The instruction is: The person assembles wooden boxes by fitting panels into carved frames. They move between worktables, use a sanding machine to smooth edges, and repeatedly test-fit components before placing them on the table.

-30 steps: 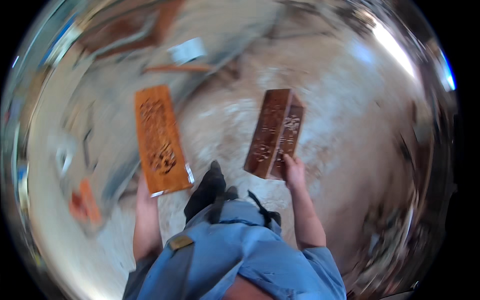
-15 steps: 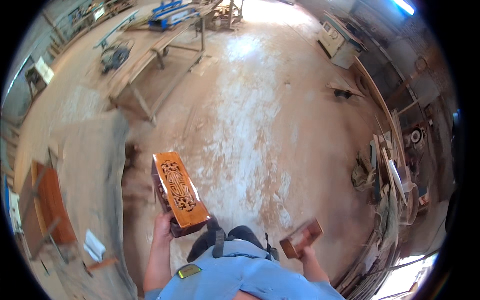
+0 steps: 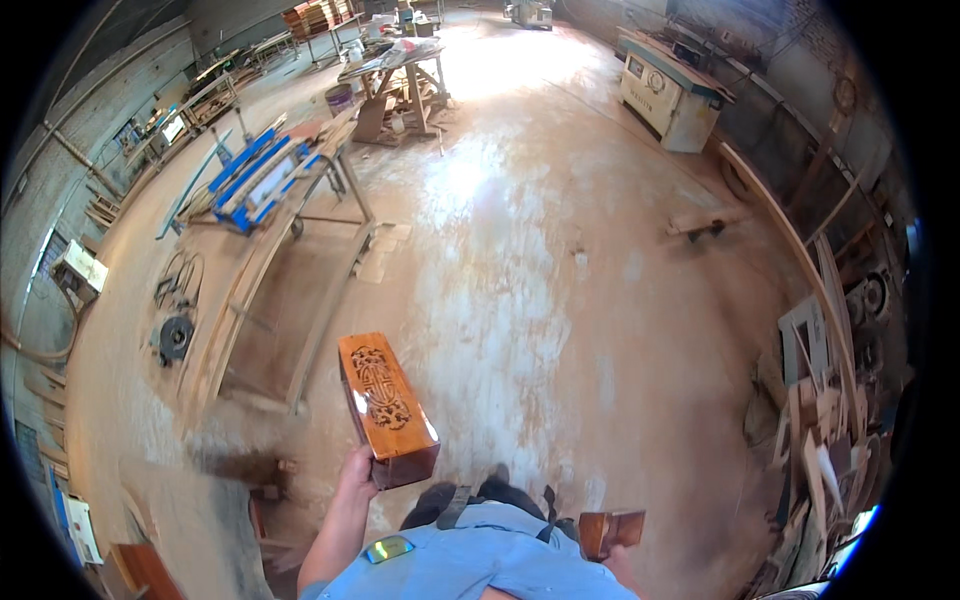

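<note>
In front of me, to the left of my legs, a long glossy orange-brown wooden box [image 3: 397,422] is held up off the floor. Its top face has a carved openwork pattern, and its sides are darker. My left hand [image 3: 357,474] is closed round the box's near left edge; some fingers are hidden beneath it. Low at my right side, my right hand [image 3: 622,563] grips a smaller reddish-brown wooden piece [image 3: 595,536] with angled faces, possibly a small box or tray. Part of that hand is cut off by my blue shirt [image 3: 460,560].
A long wooden bench frame [image 3: 235,315] stands ahead on the left, with a blue clamping rig [image 3: 262,180] at its far end. A cream machine [image 3: 665,100] stands far right. Wood offcuts [image 3: 815,430] lean along the right wall. A cloth-covered surface [image 3: 190,520] lies near left.
My view has tilted up and moved forward, so the bench and machine show more fully. Both hands keep their hold; the smaller piece has come closer to my body and turned.
</note>
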Demonstrator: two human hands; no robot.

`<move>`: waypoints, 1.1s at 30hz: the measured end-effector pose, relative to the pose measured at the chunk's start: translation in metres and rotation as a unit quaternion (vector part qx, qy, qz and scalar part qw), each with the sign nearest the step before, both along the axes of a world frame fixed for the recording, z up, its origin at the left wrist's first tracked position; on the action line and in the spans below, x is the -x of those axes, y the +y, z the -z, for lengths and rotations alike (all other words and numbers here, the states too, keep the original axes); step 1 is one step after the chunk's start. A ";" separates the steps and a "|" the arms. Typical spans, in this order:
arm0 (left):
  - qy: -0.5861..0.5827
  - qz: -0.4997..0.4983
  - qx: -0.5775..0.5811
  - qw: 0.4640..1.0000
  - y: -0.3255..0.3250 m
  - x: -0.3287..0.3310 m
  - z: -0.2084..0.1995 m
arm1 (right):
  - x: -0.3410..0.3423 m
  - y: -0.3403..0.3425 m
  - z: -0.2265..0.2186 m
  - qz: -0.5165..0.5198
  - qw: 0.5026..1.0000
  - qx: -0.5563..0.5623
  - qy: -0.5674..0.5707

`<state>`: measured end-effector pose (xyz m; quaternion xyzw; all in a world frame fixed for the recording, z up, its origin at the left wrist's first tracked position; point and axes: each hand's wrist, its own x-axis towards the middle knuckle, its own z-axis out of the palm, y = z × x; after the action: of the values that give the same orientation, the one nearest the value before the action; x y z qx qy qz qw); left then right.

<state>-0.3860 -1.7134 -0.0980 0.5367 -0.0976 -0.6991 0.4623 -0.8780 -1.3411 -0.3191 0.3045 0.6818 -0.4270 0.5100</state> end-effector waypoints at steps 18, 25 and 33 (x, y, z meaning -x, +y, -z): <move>0.011 0.041 0.021 0.999 -0.759 0.244 0.000 | 0.218 -0.747 -0.023 -0.039 0.995 0.068 0.056; -0.062 0.038 0.066 0.995 -1.069 0.348 -0.001 | 0.294 -1.031 -0.005 -0.128 0.984 0.110 0.057; -0.031 0.005 0.109 0.994 -1.374 0.424 -0.022 | 0.484 -1.473 0.023 0.016 0.988 0.112 0.108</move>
<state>-0.8102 -3.0878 -0.0755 0.5044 -0.1901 -0.6696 0.5109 -1.3619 -2.8140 -0.3417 0.2086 0.6759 -0.5387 0.4577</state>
